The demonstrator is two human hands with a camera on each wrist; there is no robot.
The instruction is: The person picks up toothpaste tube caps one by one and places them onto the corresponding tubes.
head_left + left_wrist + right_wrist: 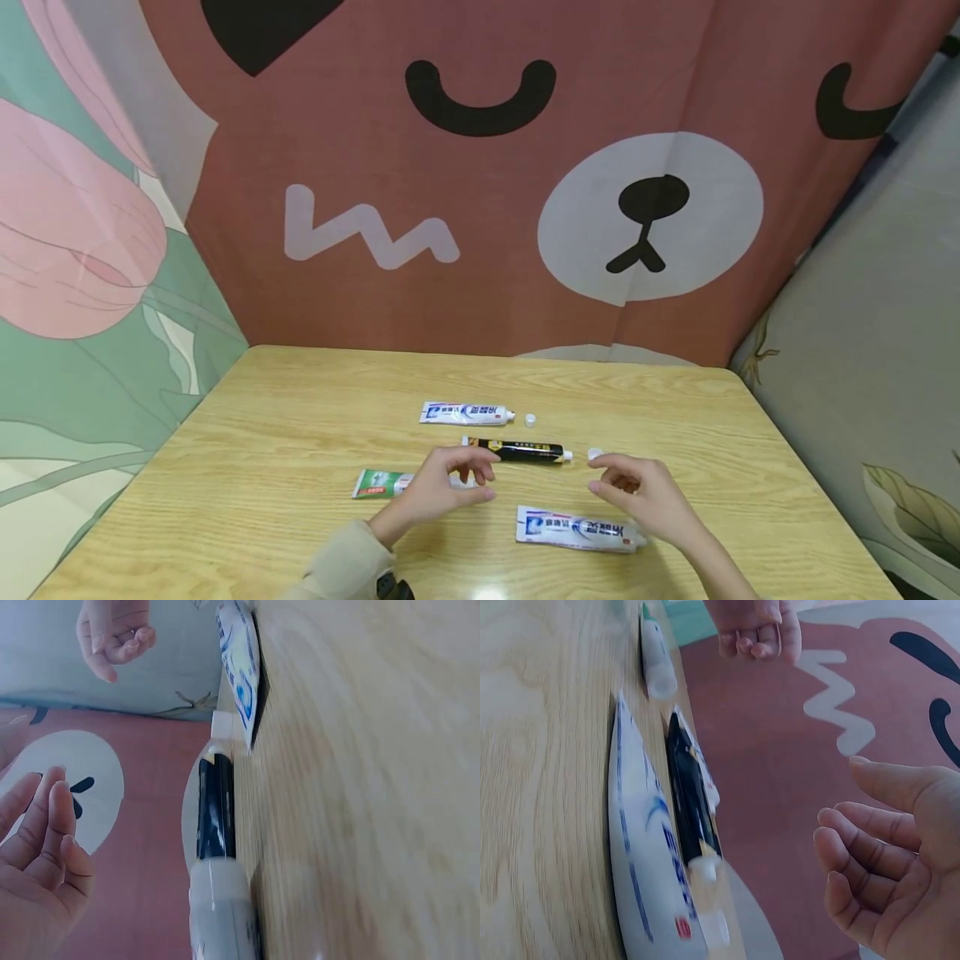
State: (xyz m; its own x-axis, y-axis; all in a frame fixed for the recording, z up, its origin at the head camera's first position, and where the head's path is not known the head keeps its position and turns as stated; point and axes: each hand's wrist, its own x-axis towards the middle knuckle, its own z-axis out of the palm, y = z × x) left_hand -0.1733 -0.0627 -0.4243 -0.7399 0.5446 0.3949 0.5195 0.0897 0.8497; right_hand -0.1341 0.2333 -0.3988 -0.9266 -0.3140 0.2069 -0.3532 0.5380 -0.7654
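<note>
My left hand (450,483) hovers with bent, loose fingers over a green-and-white toothpaste tube (380,483), hiding part of it. That tube's wide white cap (217,881) shows in the left wrist view. My right hand (645,493), also loosely bent and holding nothing, is above the cap end of the nearest white-and-blue toothpaste tube (577,530). Its fingertips overlap a loose white cap (595,454) in the head view. Between the hands and farther back lies a black toothpaste tube (525,451), its pale nozzle bare.
Another white-and-blue tube (465,413) lies farthest back on the wooden table (300,417), uncapped, with a small white cap (530,420) just right of its nozzle. A cloth with a bear print (487,308) hangs behind the table, and patterned cloths hang at both sides.
</note>
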